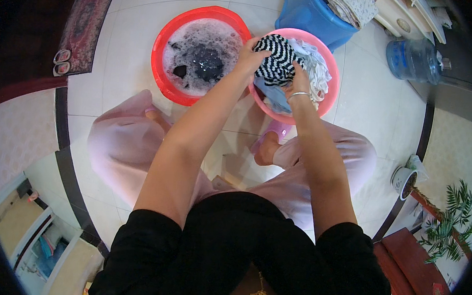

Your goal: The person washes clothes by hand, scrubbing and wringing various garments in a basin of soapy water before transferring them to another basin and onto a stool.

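Observation:
Between my two hands is a bunched black-and-white striped cloth (277, 60). My left hand (250, 59) grips its left side, thumb on top. On its right side my right hand (299, 80) holds on, a silver bangle at the wrist. The cloth is over a pink basin (331, 97) that contains light-coloured laundry (319, 77), white and pale blue. To the left stands a red basin (158, 67) of sudsy water (204, 32). Dark fabric (208, 64) lies partly under the foam there.
Behind the pink basin stands a blue tub (301, 13) topped with folded patterned fabric (350, 6). A large water bottle (413, 60) lies at the right, with a potted plant (404, 183) nearer. Slippers (61, 62) rest on a rug (85, 24) at the left. My knees flank the basins.

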Demonstrator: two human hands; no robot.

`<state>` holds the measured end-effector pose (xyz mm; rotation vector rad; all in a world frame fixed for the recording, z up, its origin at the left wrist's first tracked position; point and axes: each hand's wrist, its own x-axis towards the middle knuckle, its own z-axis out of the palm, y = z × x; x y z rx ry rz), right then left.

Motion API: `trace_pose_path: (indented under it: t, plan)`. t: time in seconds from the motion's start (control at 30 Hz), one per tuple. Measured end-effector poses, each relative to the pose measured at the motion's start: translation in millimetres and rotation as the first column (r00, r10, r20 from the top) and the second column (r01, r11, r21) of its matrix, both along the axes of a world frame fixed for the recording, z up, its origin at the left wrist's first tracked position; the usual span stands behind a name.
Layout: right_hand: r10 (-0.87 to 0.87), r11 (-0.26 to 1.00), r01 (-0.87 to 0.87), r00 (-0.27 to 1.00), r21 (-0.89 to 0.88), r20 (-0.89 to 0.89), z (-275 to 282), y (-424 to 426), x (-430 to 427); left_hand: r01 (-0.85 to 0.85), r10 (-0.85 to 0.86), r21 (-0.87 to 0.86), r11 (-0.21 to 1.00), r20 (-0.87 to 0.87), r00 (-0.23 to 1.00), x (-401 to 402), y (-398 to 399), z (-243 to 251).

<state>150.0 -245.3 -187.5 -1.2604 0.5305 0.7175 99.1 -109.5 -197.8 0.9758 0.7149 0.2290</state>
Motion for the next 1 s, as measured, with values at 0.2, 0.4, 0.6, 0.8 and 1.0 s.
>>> trace_pose_path:
  t: [0.2,0.4,0.6,0.8,1.0]
  plan:
    - [0.667,0.505,0.035,0.619,-0.862,0.416,-59.5,-32.7,-3.0,0.516,-0.304,0.760,0.395,-0.422,0.854,3.0,-13.2,-50.4]
    - [0.947,0.231,-0.013,0.233,-0.973,0.222,-49.3,-15.4,-9.4,0.599,-0.327,0.767,0.232,-0.518,0.790,-9.6,-39.8,-72.0]
    - [0.970,-0.020,-0.147,0.239,-0.989,-0.055,-78.9,-20.4,-15.3,0.829,-0.407,0.557,0.050,-0.746,0.527,-7.2,-44.4,-85.2]
    - [0.970,-0.079,-0.123,0.220,-0.989,-0.105,-107.3,-17.7,-5.7,0.822,-0.384,0.568,0.050,-0.749,0.540,2.2,-44.7,-112.3]
    - [0.965,-0.065,-0.150,0.244,-0.987,-0.100,-109.8,-10.6,-1.4,0.763,-0.336,0.637,0.111,-0.699,0.632,7.6,-46.5,-130.3]
